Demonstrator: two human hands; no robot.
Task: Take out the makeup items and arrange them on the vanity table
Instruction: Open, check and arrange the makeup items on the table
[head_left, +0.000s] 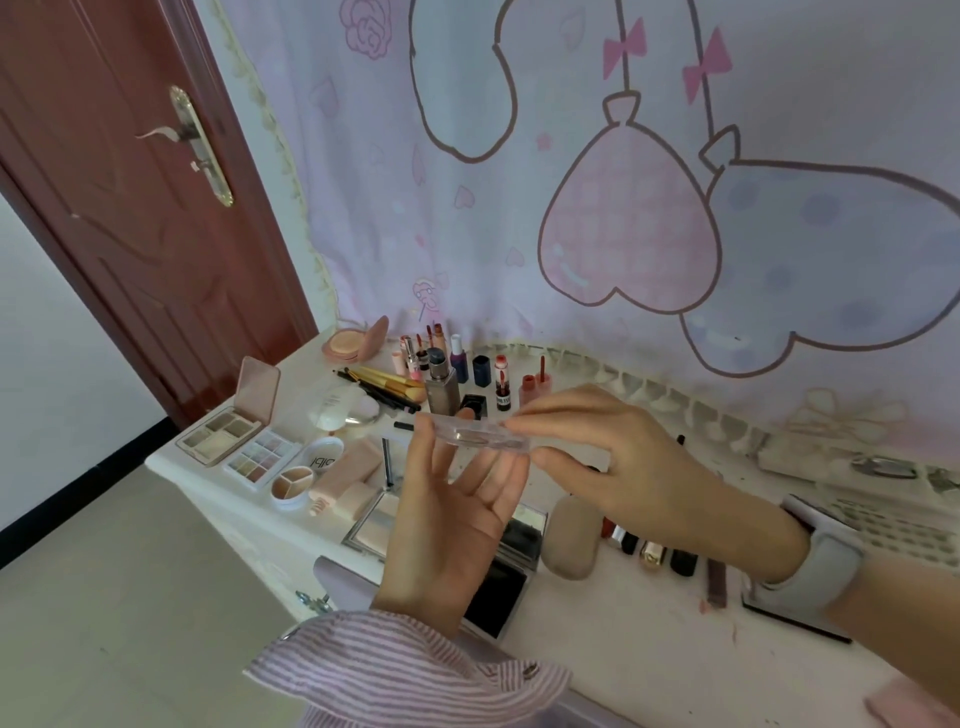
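White and cluttered, the vanity (649, 634) runs along a wall hung with a pastel cloth (571, 182) printed with heart balloons and bows; a dark red door (135, 218) with a metal handle stands to the left, above a pale tiled floor.

Above the table, both hands hold up a clear case (470, 435), flat and roughly level. The left hand (457, 519) is palm up with fingers spread and fairly straight, its fingertips propping the case's left end and underside. The right hand (618, 457) pinches the case's right end between thumb and forefinger, its other fingers curled beneath. A striped sleeve (405, 670) covers the left forearm, and a grey watch (826, 551) sits on the right wrist.

At the vanity's left end lie an open palette (228, 426) with its pink lid raised, a smaller palette (262, 457) just beside it, and a round pot (292, 487) split into three shades. Behind them are gold-handled brushes (387, 382), a peach compact (343, 344), and a cluster of upright lipsticks and bottles (447, 364) against the cloth. A beige pouch (571, 538) lies under the right hand, with a row of lipsticks (649, 551) lying just beside it. The hands hide part of the middle of the table, including some flat compacts there.
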